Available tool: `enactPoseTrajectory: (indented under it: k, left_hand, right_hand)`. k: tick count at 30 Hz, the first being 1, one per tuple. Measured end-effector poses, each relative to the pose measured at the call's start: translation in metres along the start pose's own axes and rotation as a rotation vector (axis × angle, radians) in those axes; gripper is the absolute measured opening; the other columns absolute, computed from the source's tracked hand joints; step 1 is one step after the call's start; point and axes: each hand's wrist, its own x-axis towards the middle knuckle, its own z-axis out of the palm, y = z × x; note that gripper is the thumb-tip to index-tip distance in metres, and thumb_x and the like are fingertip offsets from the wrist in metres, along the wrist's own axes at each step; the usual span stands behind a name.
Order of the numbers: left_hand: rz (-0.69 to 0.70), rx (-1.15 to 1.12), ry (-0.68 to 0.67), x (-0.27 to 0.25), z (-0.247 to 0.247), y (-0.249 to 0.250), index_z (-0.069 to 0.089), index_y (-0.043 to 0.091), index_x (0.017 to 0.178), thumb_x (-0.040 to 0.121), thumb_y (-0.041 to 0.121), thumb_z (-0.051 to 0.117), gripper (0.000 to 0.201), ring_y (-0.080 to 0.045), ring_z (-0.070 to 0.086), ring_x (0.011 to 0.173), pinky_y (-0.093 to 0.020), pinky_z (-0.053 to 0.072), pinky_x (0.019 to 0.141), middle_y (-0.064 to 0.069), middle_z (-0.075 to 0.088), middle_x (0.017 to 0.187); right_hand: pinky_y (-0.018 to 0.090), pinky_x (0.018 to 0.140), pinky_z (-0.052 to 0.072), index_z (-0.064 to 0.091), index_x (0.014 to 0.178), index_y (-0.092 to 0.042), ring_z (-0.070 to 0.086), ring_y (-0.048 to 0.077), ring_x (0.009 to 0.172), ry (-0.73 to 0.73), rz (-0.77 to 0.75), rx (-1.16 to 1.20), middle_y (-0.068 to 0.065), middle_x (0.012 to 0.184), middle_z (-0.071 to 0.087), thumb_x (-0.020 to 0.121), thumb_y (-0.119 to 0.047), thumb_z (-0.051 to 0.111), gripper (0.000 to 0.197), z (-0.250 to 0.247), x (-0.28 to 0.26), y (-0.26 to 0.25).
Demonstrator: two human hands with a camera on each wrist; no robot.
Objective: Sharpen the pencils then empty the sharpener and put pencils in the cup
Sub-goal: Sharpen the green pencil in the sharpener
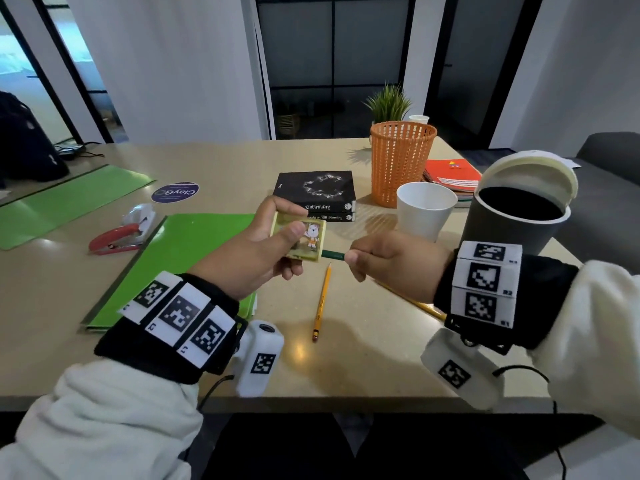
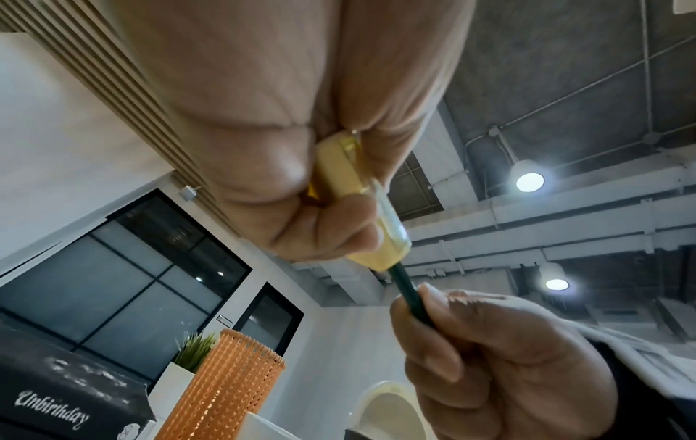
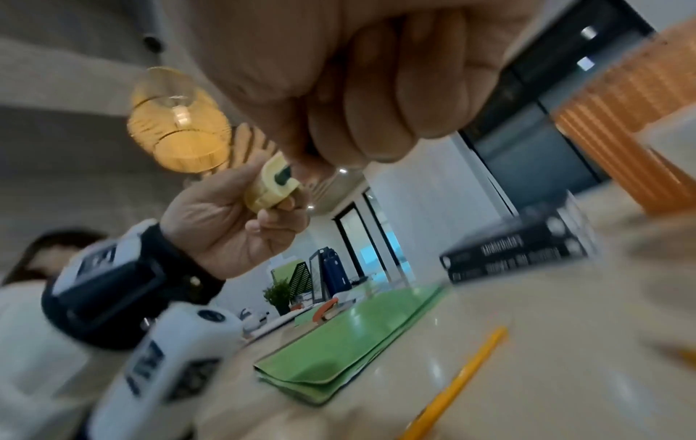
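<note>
My left hand [image 1: 273, 244] grips a flat yellow sharpener [image 1: 304, 239] with a cartoon picture, held above the table. A dark green pencil [image 1: 333, 255] sticks into its right side, and my right hand [image 1: 388, 261] pinches that pencil close to the sharpener. In the left wrist view the sharpener [image 2: 361, 214] and green pencil [image 2: 408, 293] meet end to end; the right wrist view shows the pencil [image 3: 283, 178] seated in the sharpener [image 3: 269, 190]. One yellow pencil [image 1: 322, 303] lies on the table below the hands, another yellow pencil [image 1: 415, 303] partly under my right wrist. A white paper cup [image 1: 424, 211] stands behind.
A grey bin [image 1: 509, 223] with its lid tipped open stands at the right. An orange mesh basket [image 1: 400, 161], two stacked black books [image 1: 317, 192], an orange notebook [image 1: 450, 174], green folders [image 1: 187, 258] and a red stapler [image 1: 116, 237] also sit on the beige table [image 1: 363, 358].
</note>
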Motion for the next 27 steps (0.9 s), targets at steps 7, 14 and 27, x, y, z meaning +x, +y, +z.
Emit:
enactPoseTrajectory:
  k: [7,14,27]
  left_hand:
    - [-0.136,-0.345,0.08,0.002,0.001,-0.009,0.044,0.011,0.104,0.098,0.027,0.032,0.021,-0.011,0.05,0.044,-0.016,0.04,0.041,-0.007,0.054,0.069]
    - [-0.141,-0.397,0.039,-0.003,0.007,-0.015,0.042,0.015,0.096,0.095,0.032,0.035,0.018,-0.01,0.049,0.044,-0.015,0.04,0.041,-0.002,0.056,0.059]
    - [-0.063,-0.118,0.048,0.004,0.0,-0.01,0.043,0.019,0.096,0.097,0.023,0.035,0.008,-0.012,0.051,0.046,-0.018,0.041,0.043,-0.012,0.048,0.074]
  right_hand:
    - [0.028,0.046,0.04,0.059,0.085,-0.008,0.058,0.028,0.055,0.37,-0.378,-0.738,0.007,0.067,0.06,0.074,-0.019,0.068,0.018,-0.003,0.002,-0.009]
    - [0.021,0.04,0.029,0.056,0.071,-0.01,0.051,0.025,0.036,0.411,-0.348,-0.678,0.001,0.047,0.052,0.087,-0.027,0.045,0.026,0.0,-0.004,-0.007]
    - [0.034,0.066,0.045,0.054,0.078,-0.02,0.057,0.024,0.077,0.108,-0.074,-0.271,-0.001,0.073,0.057,0.096,-0.038,0.034,0.032,0.003,0.004,-0.009]
